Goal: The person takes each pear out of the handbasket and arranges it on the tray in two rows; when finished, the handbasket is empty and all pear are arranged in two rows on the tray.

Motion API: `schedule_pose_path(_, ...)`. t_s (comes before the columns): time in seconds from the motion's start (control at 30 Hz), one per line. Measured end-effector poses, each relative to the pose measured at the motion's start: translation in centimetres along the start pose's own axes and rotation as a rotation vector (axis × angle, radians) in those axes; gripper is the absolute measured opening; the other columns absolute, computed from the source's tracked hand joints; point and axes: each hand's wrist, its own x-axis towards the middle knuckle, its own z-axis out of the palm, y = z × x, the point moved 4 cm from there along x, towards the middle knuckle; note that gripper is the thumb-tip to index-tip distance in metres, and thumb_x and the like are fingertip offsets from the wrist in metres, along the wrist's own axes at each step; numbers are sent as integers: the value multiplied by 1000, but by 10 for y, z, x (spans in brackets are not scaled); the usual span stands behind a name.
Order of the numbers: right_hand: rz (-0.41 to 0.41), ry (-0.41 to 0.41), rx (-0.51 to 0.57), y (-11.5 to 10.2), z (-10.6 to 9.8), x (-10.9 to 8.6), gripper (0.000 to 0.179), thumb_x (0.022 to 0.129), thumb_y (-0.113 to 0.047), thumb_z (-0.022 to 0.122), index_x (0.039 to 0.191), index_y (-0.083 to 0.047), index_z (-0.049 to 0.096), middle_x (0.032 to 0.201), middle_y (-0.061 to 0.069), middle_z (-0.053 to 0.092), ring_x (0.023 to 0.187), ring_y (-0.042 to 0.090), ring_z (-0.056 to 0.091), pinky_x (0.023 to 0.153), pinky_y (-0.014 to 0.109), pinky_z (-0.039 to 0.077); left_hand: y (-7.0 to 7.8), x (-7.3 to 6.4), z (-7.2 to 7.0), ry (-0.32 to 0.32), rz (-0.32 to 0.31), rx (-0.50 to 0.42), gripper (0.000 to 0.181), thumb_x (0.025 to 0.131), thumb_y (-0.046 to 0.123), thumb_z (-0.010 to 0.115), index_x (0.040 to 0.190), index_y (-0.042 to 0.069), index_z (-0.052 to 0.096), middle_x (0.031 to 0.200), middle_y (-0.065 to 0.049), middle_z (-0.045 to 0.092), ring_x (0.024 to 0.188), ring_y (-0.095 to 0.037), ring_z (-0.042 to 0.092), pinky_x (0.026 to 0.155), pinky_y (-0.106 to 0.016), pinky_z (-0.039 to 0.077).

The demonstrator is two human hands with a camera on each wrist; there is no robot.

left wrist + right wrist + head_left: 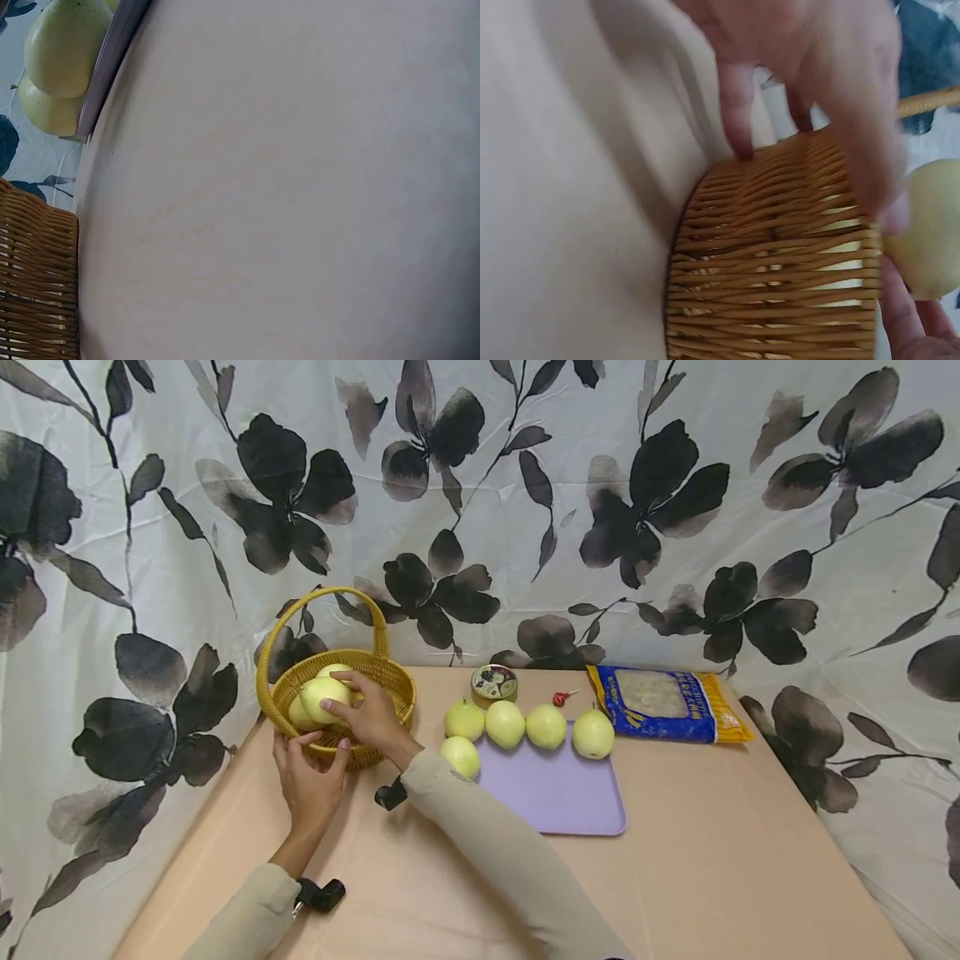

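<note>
A yellow wicker basket (401,689) with a tall arched handle stands at the left, with several pale green pears inside. In the head view my right hand (375,714) reaches in over the rim and pinches a pear (324,700) between thumb and fingers. My left hand (311,785) grips the basket's near side. Seen from the right wrist, the left hand (810,82) has its fingers against the woven wall, and the held pear (934,232) shows just past the rim. In the left wrist view only the basket's side (37,277) shows, without the hand.
Right of the basket, a purple tray (558,789) has several pears (546,727) along its far and left edges. Behind are a round patterned tin (494,682), a small red-wrapped lollipop (561,698) and a blue-and-yellow food bag (667,703). A floral curtain (525,510) hangs behind the table.
</note>
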Motion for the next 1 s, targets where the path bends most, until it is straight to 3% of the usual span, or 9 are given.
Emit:
schedule_pose_path(0.23, -60, -19, -35, -16, -23, -18, 51, 96, -27, 80, 145, -28, 64, 146, 5, 66, 99, 23, 74, 73, 19, 57, 4, 2, -2, -2, 6, 1, 56, 95, 29, 80, 133, -3, 54, 180, -9, 4, 164, -40, 15, 122, -70, 27)
schedule_pose_path(0.37, -100, -20, -56, -20, -41, -30, 51, 97, -26, 80, 145, -25, 64, 146, 5, 65, 99, 20, 71, 74, 20, 57, 3, 3, -3, -3, -8, -3, 56, 95, 29, 81, 134, -2, 55, 180, -8, 3, 165, -38, 13, 122, -70, 26)
schedule_pose_path(0.67, -136, -13, -113, -17, -79, -56, 54, 95, -28, 81, 146, -31, 64, 136, 3, 64, 104, 18, 69, 81, 24, 57, 2, 3, -3, 6, -8, -24, 56, 94, 30, 81, 133, -2, 56, 180, -6, 4, 164, -37, 15, 121, -68, 28)
schedule_pose_path(0.87, -158, -18, -127, -9, -105, -75, 54, 96, -27, 82, 147, -29, 63, 144, 5, 62, 106, 23, 73, 86, 26, 59, 3, 1, -1, 13, -3, -28, 54, 94, 29, 81, 131, -2, 57, 180, -6, 6, 164, -35, 16, 122, -67, 28)
schedule_pose_path(1.0, -162, -20, -130, -3, -121, -88, 54, 95, -27, 82, 146, -29, 63, 144, 6, 62, 109, 27, 73, 89, 35, 61, 5, 0, -1, 16, -6, -29, 53, 94, 30, 81, 130, -2, 58, 180, -7, 7, 164, -36, 17, 120, -68, 29)
